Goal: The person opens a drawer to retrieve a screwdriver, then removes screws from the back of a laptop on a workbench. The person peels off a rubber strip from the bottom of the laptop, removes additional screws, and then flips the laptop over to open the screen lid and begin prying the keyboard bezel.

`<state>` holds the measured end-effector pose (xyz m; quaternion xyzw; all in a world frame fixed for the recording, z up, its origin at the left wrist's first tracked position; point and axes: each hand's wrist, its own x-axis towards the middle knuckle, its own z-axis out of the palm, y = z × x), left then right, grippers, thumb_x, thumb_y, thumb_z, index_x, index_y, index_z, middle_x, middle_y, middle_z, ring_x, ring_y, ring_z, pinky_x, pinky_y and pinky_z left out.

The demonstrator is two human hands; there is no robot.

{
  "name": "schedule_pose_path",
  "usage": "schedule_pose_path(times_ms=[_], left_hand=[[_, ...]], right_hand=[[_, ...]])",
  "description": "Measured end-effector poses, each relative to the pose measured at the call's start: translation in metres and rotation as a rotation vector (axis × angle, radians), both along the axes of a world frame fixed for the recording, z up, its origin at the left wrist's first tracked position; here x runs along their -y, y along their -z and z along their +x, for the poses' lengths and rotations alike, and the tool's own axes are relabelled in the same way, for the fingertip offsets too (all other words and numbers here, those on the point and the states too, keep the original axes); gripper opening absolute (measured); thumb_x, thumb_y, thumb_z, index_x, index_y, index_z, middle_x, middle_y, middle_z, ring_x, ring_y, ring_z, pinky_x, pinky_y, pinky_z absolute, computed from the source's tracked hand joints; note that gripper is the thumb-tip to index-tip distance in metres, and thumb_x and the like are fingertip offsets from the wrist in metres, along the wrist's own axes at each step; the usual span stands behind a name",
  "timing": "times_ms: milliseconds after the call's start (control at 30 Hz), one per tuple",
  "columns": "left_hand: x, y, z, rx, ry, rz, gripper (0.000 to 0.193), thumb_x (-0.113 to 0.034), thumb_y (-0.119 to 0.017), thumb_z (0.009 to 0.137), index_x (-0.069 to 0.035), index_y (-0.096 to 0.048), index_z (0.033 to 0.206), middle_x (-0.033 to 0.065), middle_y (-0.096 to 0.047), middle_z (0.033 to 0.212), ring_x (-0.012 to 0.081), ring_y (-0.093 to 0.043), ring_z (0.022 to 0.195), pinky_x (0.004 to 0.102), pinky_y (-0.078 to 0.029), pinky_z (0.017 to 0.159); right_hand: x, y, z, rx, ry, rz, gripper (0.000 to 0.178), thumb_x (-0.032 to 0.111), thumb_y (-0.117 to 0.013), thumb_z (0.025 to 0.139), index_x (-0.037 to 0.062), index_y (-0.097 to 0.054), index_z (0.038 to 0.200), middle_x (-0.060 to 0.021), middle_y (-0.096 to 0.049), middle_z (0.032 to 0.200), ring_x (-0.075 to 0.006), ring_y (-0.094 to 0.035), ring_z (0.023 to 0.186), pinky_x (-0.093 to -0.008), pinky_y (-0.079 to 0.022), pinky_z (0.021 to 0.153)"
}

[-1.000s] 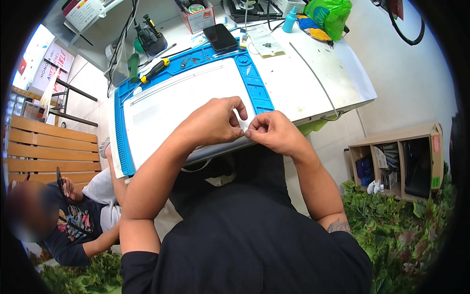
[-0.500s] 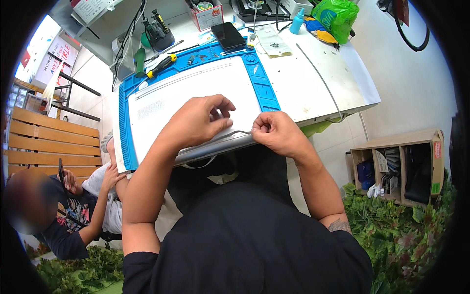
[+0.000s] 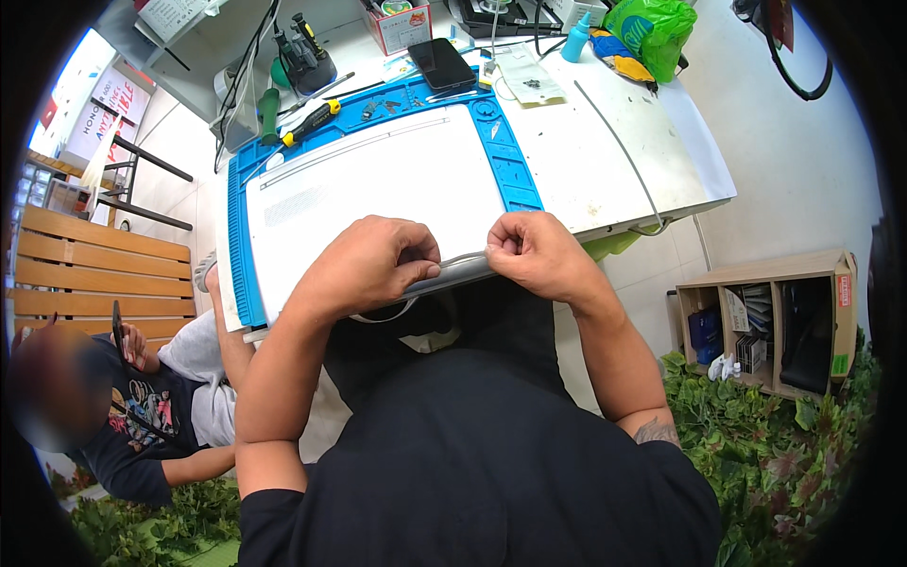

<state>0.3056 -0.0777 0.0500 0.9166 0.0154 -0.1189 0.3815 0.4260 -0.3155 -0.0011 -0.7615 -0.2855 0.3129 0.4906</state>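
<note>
At the near edge of the smooth white panel (image 3: 378, 184), our left hand (image 3: 368, 265) and right hand (image 3: 534, 255) pinch its thin grey strip (image 3: 460, 262).

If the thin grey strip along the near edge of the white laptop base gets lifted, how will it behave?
Probably floppy: the thin grey strip bows between the left hand and right hand. Likely light, since fingertips alone pinch it. It may kink if tugged, as part still lies along the flat white laptop base.
</note>
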Motion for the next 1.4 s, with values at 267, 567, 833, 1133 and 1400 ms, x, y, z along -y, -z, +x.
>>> schedule_pose_path(times_ms=[267, 567, 833, 1133, 1400], left_hand=[[0.002, 0.005, -0.006, 0.126, 0.005, 0.066, 0.019, -0.006, -0.083, 0.081, -0.005, -0.077, 0.099, 0.0081, -0.074, 0.083, 0.0228, -0.074, 0.076, 0.0335, -0.059, 0.074], [0.001, 0.015, -0.018, 0.297, -0.005, 0.032, 0.046, 0.003, -0.078, 0.078, -0.010, -0.075, 0.122, 0.0065, -0.071, 0.088, 0.0212, -0.071, 0.075, 0.0334, -0.060, 0.075], [-0.003, 0.023, -0.022, 0.410, 0.039, 0.046, 0.070, 0.006, -0.074, 0.076, -0.015, -0.069, 0.142, 0.0065, -0.072, 0.092, 0.0218, -0.070, 0.077, 0.0351, -0.060, 0.075], [-0.013, 0.049, -0.033, 0.678, 0.040, -0.026, 0.087, 0.011, -0.075, 0.074, -0.009, -0.058, 0.157, 0.0082, -0.078, 0.101, 0.0194, -0.072, 0.077, 0.0339, -0.062, 0.077], [-0.013, 0.052, -0.035, 0.680, 0.026, -0.065, 0.088, 0.011, -0.075, 0.073, -0.008, -0.057, 0.158, 0.0093, -0.079, 0.102, 0.0203, -0.073, 0.078, 0.0336, -0.062, 0.078]], right_hand=[[-0.002, -0.006, -0.003, 0.032, -0.016, 0.007, 0.014, 0.014, -0.071, 0.087, -0.0005, -0.072, 0.085, -0.0007, -0.063, 0.068, -0.0091, -0.057, 0.063, -0.0282, -0.047, 0.060], [-0.006, -0.009, -0.007, 0.073, -0.033, 0.022, 0.015, 0.014, -0.071, 0.088, -0.0016, -0.070, 0.089, -0.0026, -0.063, 0.072, -0.0100, -0.056, 0.066, -0.0291, -0.048, 0.062], [-0.005, -0.007, -0.006, -0.059, -0.048, 0.114, 0.012, 0.011, -0.069, 0.094, -0.0005, -0.067, 0.092, 0.0027, -0.058, 0.075, -0.0054, -0.050, 0.068, -0.0257, -0.043, 0.061], [-0.012, -0.007, -0.003, -0.288, -0.073, 0.229, 0.012, 0.012, -0.067, 0.103, 0.0022, -0.067, 0.096, 0.0068, -0.055, 0.078, -0.0026, -0.046, 0.070, -0.0235, -0.039, 0.061], [-0.014, -0.007, -0.003, -0.370, -0.073, 0.306, 0.012, 0.013, -0.066, 0.104, 0.0029, -0.067, 0.098, 0.0011, -0.063, 0.085, -0.0079, -0.061, 0.080, -0.0249, -0.049, 0.074]])
